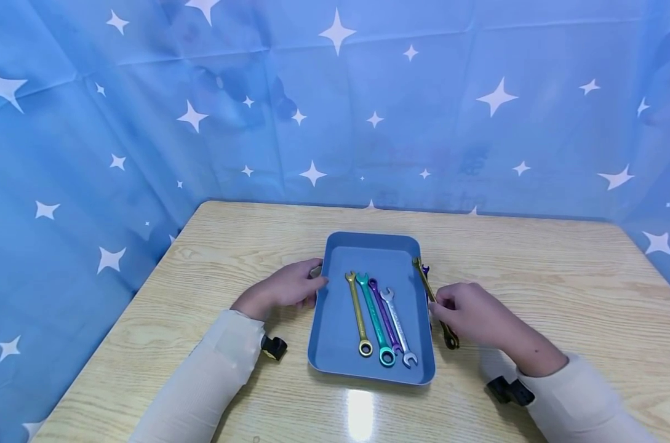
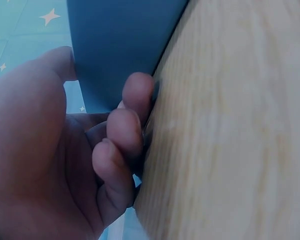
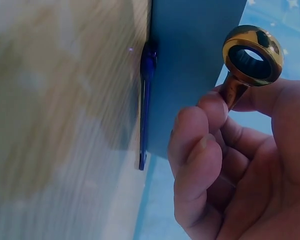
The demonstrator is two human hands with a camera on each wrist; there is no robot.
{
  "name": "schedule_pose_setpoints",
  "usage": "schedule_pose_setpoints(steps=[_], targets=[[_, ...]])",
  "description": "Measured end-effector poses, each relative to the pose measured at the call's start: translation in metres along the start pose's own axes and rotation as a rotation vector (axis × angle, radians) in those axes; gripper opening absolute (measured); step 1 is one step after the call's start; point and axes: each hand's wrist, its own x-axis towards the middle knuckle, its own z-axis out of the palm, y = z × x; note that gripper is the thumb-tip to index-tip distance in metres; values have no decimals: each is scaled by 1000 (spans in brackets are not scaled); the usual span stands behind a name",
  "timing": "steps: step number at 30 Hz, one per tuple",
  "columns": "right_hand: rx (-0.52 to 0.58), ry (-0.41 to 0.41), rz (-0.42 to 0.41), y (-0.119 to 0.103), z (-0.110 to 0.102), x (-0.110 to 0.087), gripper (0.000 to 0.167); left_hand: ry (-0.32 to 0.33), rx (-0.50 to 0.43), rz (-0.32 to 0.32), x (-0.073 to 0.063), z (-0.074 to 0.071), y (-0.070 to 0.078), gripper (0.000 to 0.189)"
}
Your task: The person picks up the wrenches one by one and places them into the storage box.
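My left hand (image 1: 290, 286) holds the left side of a blue rectangular tray (image 1: 335, 239), thumb at the rim and fingers curled along the outer wall. In the left wrist view those fingers (image 2: 125, 132) sit low, close to the tabletop. On the other side, my right hand (image 1: 473, 311) pinches a dark gold combination wrench (image 1: 427, 288) between thumb and fingers. Its ring end (image 3: 255, 55) points toward me, and its open end overlaps the tray's right rim. A purple wrench (image 3: 146, 95) lies on the table along the tray's right wall, partly hidden in the head view.
Inside the tray lie a gold wrench (image 1: 357, 311), a green wrench (image 1: 375, 317), a purple wrench (image 1: 384, 314) and a silver wrench (image 1: 398, 326), side by side. The wooden table (image 1: 246, 237) ends at a blue star-patterned cloth (image 1: 290, 147) behind it.
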Motion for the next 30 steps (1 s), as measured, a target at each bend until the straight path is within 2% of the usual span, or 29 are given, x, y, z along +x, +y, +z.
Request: schedule_pose_setpoints(steps=[20,30], targets=[[18,50,-24,-7,4,-1,39,-4,9,2,2,0,-2,63],[114,51,-3,-16,15,3,36,-1,21,8,2,-1,-2,62]])
